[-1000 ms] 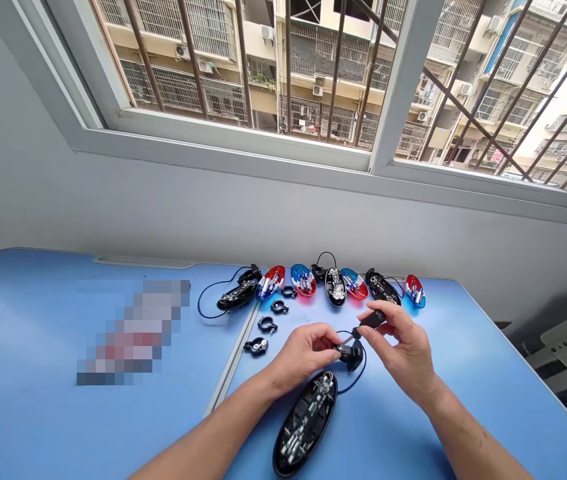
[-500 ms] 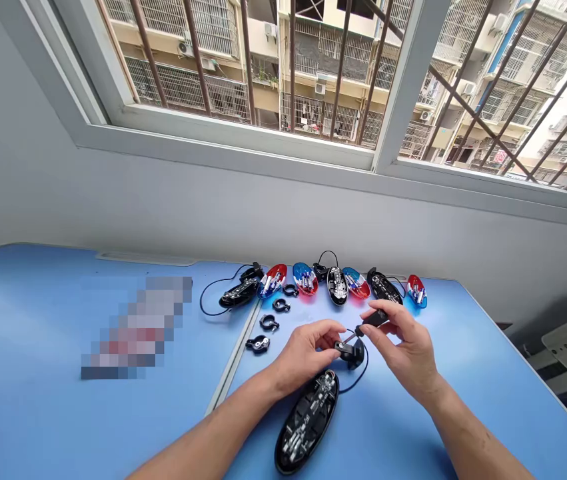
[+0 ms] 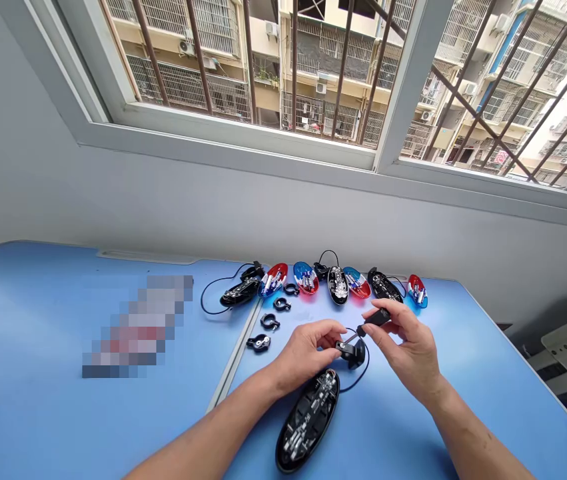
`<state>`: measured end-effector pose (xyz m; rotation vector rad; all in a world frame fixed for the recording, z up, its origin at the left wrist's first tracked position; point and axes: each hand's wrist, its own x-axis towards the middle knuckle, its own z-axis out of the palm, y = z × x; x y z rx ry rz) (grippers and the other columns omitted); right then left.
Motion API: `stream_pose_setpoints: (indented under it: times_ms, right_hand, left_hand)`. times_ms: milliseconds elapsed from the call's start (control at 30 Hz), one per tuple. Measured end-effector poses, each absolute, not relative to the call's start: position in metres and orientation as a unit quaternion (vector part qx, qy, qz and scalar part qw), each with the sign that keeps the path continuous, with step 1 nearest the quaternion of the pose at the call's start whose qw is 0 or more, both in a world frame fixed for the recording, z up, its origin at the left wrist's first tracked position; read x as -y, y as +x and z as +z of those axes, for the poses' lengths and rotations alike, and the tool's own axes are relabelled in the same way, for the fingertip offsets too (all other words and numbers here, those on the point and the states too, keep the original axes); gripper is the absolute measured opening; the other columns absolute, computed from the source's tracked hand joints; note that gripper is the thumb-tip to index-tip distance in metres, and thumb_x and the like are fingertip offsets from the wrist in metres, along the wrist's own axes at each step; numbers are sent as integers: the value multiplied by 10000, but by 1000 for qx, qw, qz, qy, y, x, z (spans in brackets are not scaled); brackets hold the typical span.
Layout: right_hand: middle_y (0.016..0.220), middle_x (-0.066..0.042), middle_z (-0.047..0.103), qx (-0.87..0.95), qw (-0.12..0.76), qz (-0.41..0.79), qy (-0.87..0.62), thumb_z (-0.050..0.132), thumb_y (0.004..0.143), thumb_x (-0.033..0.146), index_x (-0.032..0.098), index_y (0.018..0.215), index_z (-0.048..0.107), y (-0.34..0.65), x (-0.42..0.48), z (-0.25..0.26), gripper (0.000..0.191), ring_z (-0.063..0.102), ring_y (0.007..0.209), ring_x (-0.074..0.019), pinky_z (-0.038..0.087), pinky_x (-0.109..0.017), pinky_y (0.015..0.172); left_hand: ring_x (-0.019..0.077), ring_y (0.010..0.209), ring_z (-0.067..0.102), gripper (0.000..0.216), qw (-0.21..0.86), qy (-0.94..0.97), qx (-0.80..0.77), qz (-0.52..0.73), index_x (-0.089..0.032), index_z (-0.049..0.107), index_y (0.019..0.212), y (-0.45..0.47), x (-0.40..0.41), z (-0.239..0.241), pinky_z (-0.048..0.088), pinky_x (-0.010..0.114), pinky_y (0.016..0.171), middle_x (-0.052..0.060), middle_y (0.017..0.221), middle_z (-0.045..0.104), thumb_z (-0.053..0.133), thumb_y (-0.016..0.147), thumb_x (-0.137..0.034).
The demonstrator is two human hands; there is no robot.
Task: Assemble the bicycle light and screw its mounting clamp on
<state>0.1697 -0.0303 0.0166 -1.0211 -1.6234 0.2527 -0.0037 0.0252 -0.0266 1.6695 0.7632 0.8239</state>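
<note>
Between the thumb and fingers of my right hand (image 3: 406, 343) is the black handle of a screwdriver (image 3: 377, 319). Its metal shaft slants down to the left, with the tip at a small black bracket (image 3: 347, 349). My left hand (image 3: 312, 348) pinches the left end of that bracket. A black cable (image 3: 363, 378) loops from the bracket part toward an oval black housing (image 3: 308, 421), which lies open on the table below my left hand with its circuit board showing.
Several black ring clamps (image 3: 259, 343) lie in a row on the blue table (image 3: 173, 427). Along the wall are more open black housings (image 3: 338, 285) and red-and-blue shells (image 3: 306, 278) with batteries. A blurred, pixelated object (image 3: 136, 327) lies at left.
Both hands keep almost the same pose, with the screwdriver tip still at the bracket. The whole view has shifted very slightly.
</note>
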Motion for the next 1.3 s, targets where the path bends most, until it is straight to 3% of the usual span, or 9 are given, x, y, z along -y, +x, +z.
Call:
stream_pose_setpoints:
  times_ms: [800, 1300]
  right_hand:
    - [889, -40, 694, 723, 543, 65, -422, 586, 847, 150, 239, 1176, 569, 171, 30, 20, 341, 668, 710, -140, 599, -259, 608]
    - [862, -22, 686, 686, 548, 115, -465, 595, 830, 158, 228, 1136, 577, 173, 29, 20, 315, 679, 677, -137, 578, -251, 578]
  left_hand:
    - [153, 712, 579, 237, 540, 702, -313, 343, -150, 644, 858, -3, -23, -24, 481, 296, 719, 13, 790, 648, 557, 639, -118]
    - [154, 707, 583, 239, 549, 694, -320, 338, -159, 651, 840, -3, -23, -23, 480, 290, 715, 3, 766, 653, 564, 624, -108]
